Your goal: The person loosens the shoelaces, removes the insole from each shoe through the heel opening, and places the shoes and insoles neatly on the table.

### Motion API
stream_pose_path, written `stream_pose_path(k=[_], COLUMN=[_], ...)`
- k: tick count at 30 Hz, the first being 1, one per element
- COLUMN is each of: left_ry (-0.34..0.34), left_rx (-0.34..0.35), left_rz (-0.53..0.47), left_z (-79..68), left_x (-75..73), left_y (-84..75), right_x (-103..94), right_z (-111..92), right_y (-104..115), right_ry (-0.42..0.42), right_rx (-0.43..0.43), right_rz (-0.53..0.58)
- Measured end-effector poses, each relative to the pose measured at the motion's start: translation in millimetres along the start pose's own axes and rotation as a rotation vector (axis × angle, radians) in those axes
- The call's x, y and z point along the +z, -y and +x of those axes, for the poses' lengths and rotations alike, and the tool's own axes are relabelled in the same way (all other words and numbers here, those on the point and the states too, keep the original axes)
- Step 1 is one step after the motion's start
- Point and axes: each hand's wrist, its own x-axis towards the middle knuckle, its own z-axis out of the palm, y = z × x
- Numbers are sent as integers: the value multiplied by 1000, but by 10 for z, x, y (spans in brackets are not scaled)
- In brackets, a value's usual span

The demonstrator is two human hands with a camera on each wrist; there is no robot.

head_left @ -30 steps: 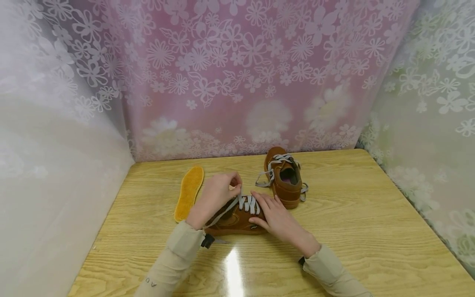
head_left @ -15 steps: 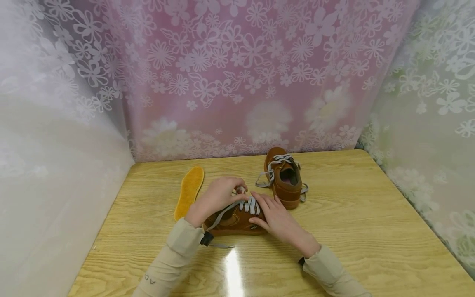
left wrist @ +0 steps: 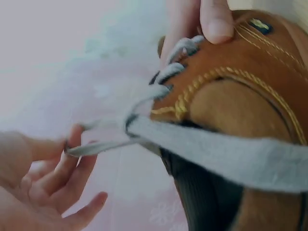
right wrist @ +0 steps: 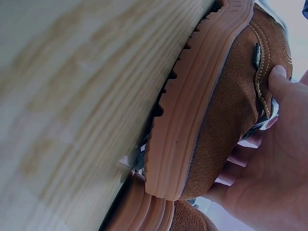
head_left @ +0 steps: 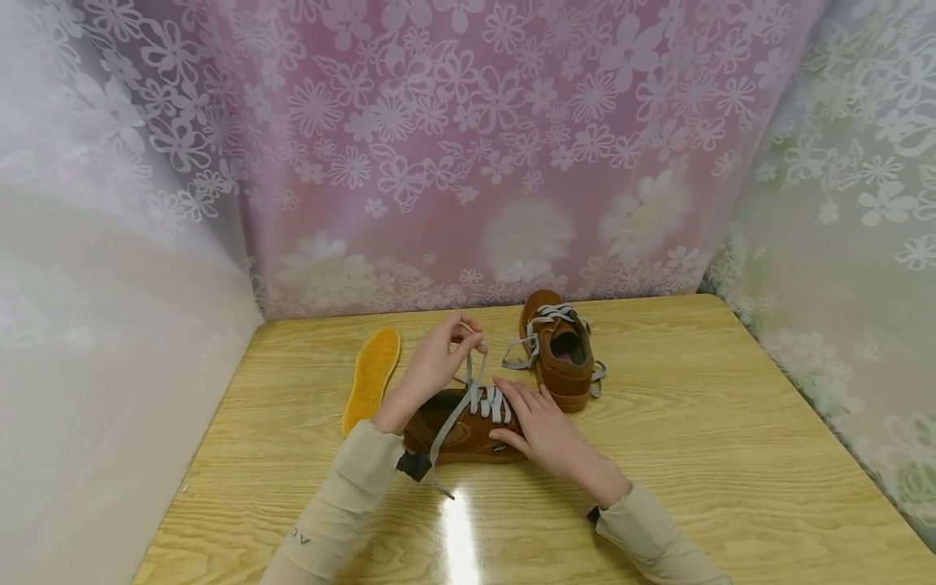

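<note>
A brown suede shoe (head_left: 461,439) with grey laces stands on the table, its toe toward the right. Above its lacing my left hand (head_left: 437,364) pinches a drawn-up loop of shoelace (left wrist: 103,146) between thumb and fingers. The lace's other end (left wrist: 226,149) runs across the shoe opening and hangs down the near side to the tabletop. My right hand (head_left: 547,429) holds the front of the shoe, thumb on the near side (right wrist: 284,82) and fingers over the laces. Part of the toe is hidden behind that hand.
A matching laced shoe (head_left: 566,394) stands behind to the right, toe toward the curtain. An orange-yellow insole (head_left: 371,378) lies at the left. The wooden table (head_left: 731,439) has flowered curtains (head_left: 468,162) around its back and sides.
My left hand dipped to the laces, then rose away from the shoe with the lace loop pulled up. The loose lace end shifted on the near side. My right hand stayed put.
</note>
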Motion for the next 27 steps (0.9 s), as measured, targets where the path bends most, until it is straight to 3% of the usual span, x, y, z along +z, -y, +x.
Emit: stream_pose_path(k=[3, 5, 8, 11, 15, 18, 22, 27], left_ry=[-73, -74, -21, 24, 93, 170, 228, 234], left_rx=[-23, -45, -61, -28, 47, 65, 50, 30], left_rz=[-38, 26, 243, 420, 553, 626, 636, 528], left_z=[21, 12, -25, -80, -149, -193, -222, -166], left_x=[-12, -20, -20, -7, 15, 18, 5, 9], left_y=[16, 30, 43, 27, -30, -63, -67, -64], right_x=[5, 4, 4, -1, -6, -11, -16, -17], right_z=[5, 8, 10, 10, 9, 10, 10, 7], right_y=[5, 10, 14, 15, 12, 10, 10, 14], right_ry=[-2, -1, 0, 3, 5, 3, 5, 18], right_rx=[-1, 1, 3, 4, 5, 6, 9, 11], right_rz=[2, 3, 1, 2, 0, 0, 6, 8])
